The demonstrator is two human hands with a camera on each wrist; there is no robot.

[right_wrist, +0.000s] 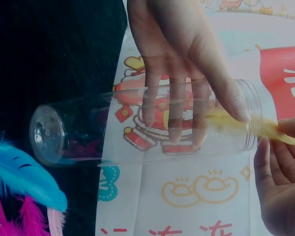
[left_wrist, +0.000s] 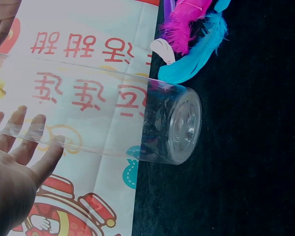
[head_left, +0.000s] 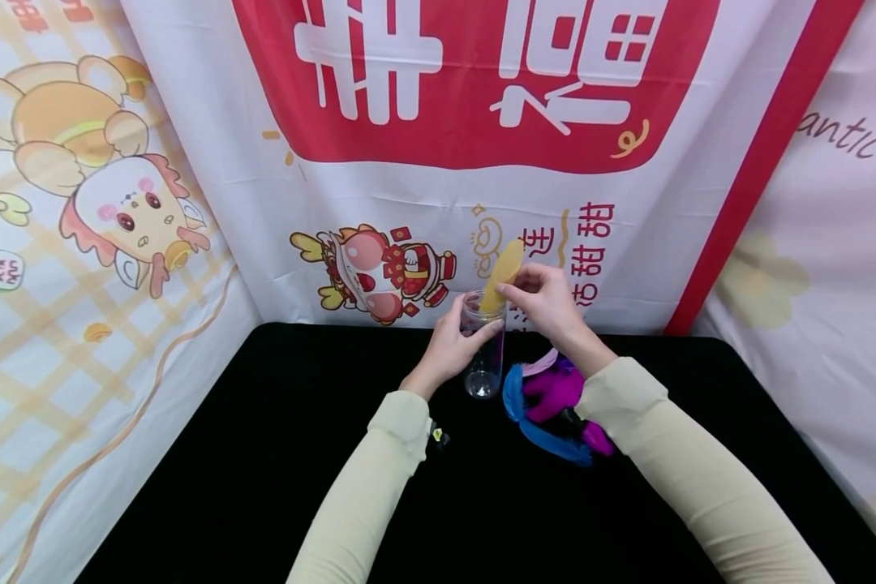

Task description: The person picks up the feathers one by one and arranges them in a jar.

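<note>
A clear plastic jar [head_left: 484,369] stands tilted near the table's back edge, its threaded mouth uncapped in the right wrist view. My left hand [head_left: 454,341] grips the jar round its upper part, thumb on the near side and fingers behind. Between thumb and fingers my right hand [head_left: 547,300] pinches a yellow feather [head_left: 506,272] at the mouth. The feather's lower end is inside the jar [right_wrist: 152,125], seen through the wall in the right wrist view, and its upper part sticks out above the rim.
Beside the jar, partly under my right forearm, lie blue feathers [head_left: 555,442], magenta feathers [head_left: 555,393] and a pale pink feather [head_left: 542,362] on the black table [head_left: 299,454]. A small dark object with a yellow mark [head_left: 438,435] shows by my left cuff. Printed cloth [head_left: 380,191] hangs behind the table.
</note>
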